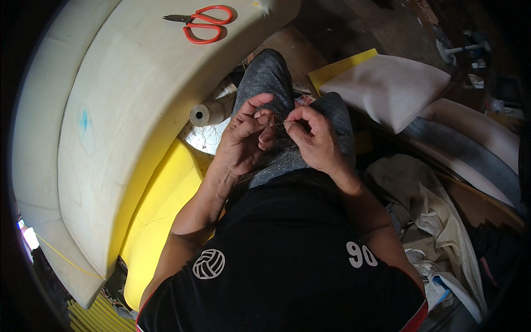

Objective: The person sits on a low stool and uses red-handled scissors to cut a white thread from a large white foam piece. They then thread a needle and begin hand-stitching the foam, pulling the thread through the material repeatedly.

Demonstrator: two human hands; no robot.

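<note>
Above my lap, a thin yellow-brown thread [279, 123] runs in a small loop between my two hands. My left hand [243, 138] pinches one side of it with thumb and forefinger, its other fingers loosely curled. From the right, my right hand [314, 137] grips the thread between thumb and bent forefinger. Whether a needle is also in the fingers is too small to make out. Left of my knee lies a spool of tan twine [213, 112], its dark core hole facing left.
Red-handled scissors [206, 25] rest on a large pale foam-like piece [124, 99] at the left. Yellow foam [160, 205] lies beneath its edge. To the right are a pale cushion-like piece [390, 86], curved padded pieces [470, 138] and heaped cloth [437, 216].
</note>
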